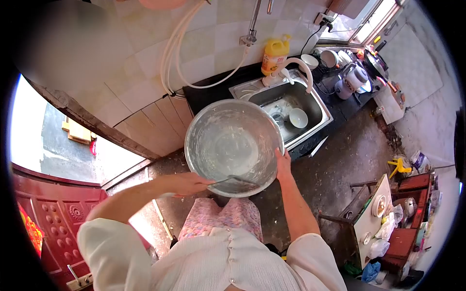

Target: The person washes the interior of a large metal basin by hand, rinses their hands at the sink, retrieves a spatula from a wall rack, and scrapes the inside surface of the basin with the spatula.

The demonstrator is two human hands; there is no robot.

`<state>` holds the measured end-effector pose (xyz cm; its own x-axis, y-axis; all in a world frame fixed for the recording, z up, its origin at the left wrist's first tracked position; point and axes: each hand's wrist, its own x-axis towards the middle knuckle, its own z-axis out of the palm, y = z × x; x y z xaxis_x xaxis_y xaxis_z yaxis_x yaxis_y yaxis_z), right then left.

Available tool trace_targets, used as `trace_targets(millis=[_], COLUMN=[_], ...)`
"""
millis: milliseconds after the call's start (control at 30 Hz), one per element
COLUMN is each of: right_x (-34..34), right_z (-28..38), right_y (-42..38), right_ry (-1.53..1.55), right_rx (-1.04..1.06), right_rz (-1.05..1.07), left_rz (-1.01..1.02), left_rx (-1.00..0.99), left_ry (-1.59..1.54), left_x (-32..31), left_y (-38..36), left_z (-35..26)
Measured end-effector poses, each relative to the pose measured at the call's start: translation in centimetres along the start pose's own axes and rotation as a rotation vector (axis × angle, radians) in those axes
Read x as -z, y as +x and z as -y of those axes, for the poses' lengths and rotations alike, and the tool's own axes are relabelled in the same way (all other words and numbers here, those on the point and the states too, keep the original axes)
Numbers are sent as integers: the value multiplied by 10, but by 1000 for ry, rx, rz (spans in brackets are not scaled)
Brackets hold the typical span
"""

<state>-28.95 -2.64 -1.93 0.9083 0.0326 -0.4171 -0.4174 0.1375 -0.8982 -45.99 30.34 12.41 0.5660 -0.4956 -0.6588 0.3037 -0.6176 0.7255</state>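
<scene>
A large round metal basin (228, 140) is in front of my body, tilted so that its inside faces me. Whitish smears mark its bottom and wall. My right hand (283, 166) grips the basin's rim at the lower right. In my left hand (189, 184), closed fingers hold the handle of a thin metal spatula (235, 178). Its flat end is inside the basin, near the wall closest to me. The exact shape of that end is hard to make out.
Behind the basin is a steel sink (320, 107) holding a white bowl (298, 118), with a curved faucet (308, 77) over it. A yellow bottle (275, 54) stands behind. Dishes and a kettle (357, 76) crowd the counter. A cluttered table (361, 233) is at right, a red door (63, 218) at left.
</scene>
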Motion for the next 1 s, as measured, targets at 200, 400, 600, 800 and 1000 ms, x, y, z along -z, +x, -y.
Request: trace_targets(millis=[200,400,600,800,1000], right_x=[0,-11,-6,-11,-7], right_z=[-2,12,-6,-3,-13], right_y=[-5,-14,-7,-14,-11], right_ry=[-4,109,136,183,-16], right_rx=[21,-152,-26,-93,69], right_rz=[-12,-42,-15,-43,-128], left_rz=[-157,-38,-242,-116,-309], left_rx=[-76,-34,-86,-119,-71], left_ry=[-91,-298,-678,-715,-860], left_x=[-28,-28,-41,-42,-42], left_y=[52,24,89,71,112], left_z=[-14,-22,-36,-27,-42])
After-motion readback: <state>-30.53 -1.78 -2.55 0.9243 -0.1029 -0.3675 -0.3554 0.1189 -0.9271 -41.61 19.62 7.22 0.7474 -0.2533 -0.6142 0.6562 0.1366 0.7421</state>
